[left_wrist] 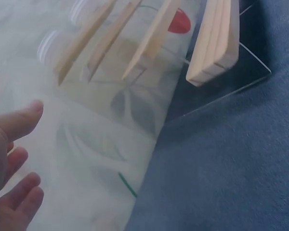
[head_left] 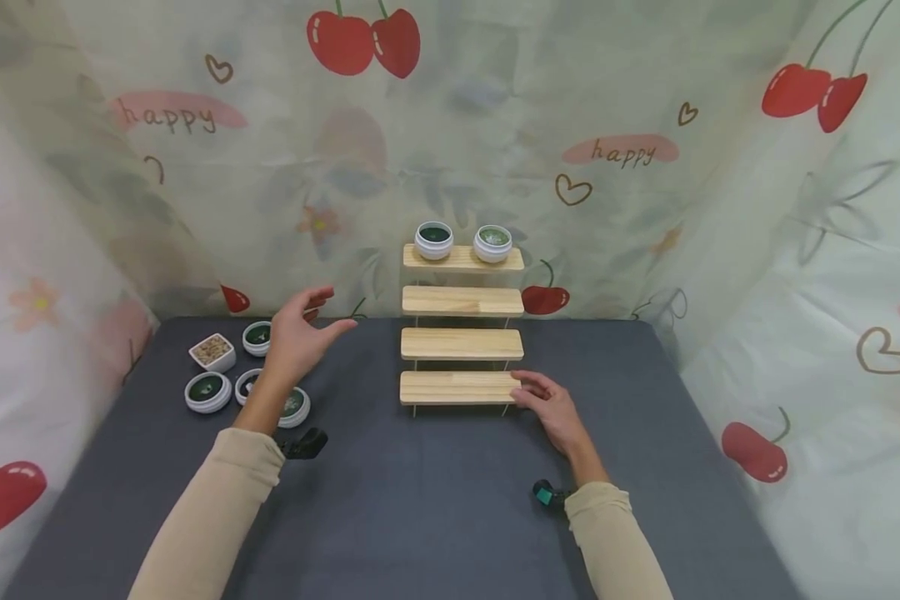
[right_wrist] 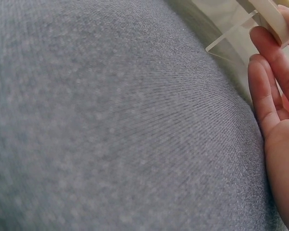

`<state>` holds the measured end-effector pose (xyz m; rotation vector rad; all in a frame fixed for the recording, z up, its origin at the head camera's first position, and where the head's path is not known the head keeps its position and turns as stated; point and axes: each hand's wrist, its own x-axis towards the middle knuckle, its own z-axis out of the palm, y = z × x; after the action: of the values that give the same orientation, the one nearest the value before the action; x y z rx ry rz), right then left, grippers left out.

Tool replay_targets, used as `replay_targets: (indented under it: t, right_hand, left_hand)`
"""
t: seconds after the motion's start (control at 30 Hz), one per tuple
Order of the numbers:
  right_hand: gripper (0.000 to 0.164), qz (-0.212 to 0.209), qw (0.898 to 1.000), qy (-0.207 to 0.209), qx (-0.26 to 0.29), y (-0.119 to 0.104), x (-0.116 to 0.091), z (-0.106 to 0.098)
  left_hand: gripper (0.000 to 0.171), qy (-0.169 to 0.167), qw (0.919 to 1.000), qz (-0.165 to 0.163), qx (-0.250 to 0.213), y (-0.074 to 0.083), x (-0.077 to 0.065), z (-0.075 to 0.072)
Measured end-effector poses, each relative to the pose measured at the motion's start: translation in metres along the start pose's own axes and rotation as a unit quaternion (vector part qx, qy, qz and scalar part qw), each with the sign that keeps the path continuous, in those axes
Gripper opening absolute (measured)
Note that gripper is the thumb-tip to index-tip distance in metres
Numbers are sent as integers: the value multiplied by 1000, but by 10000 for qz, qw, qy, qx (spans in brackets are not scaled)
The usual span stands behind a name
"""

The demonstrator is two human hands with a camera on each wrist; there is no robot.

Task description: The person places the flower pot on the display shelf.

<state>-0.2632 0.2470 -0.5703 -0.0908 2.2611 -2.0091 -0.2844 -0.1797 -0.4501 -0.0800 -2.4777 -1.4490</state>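
My left hand (head_left: pixel 297 337) hovers over the left part of the table, thumb and fingers spread apart with nothing between them. In the left wrist view the same hand (left_wrist: pixel 14 163) hangs free, away from the wooden boards. At the right end of the lowest step of a four-tier wooden display stand (head_left: pixel 457 388), my right hand (head_left: pixel 555 408) pinches the board's end. The right wrist view has its fingers (right_wrist: pixel 274 62) at the pale board edge (right_wrist: pixel 274 19). Two white round pots with green contents, one darker (head_left: pixel 434 242) and one lighter (head_left: pixel 492 244), stand on the top step.
Below and beside the left hand are several white round pots (head_left: pixel 208 392) with dark or green contents, some partly hidden by the arm. A square white dish (head_left: pixel 213 353) holds beige granules. Patterned cloth (head_left: pixel 457 125) hangs behind and beside the dark table (head_left: pixel 420 517).
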Motion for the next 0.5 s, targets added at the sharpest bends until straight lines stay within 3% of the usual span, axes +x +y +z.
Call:
replay_targets:
  t: [0.27, 0.5]
  right_hand:
    - [49, -32, 10000, -35, 69, -2, -2, 1]
    - [44, -19, 10000, -71, 66, -1, -1, 0]
  left_hand:
    - [74, 89, 9998, -160, -113, -24, -24, -11]
    - [69, 458, 9988, -154, -67, -46, -47, -17]
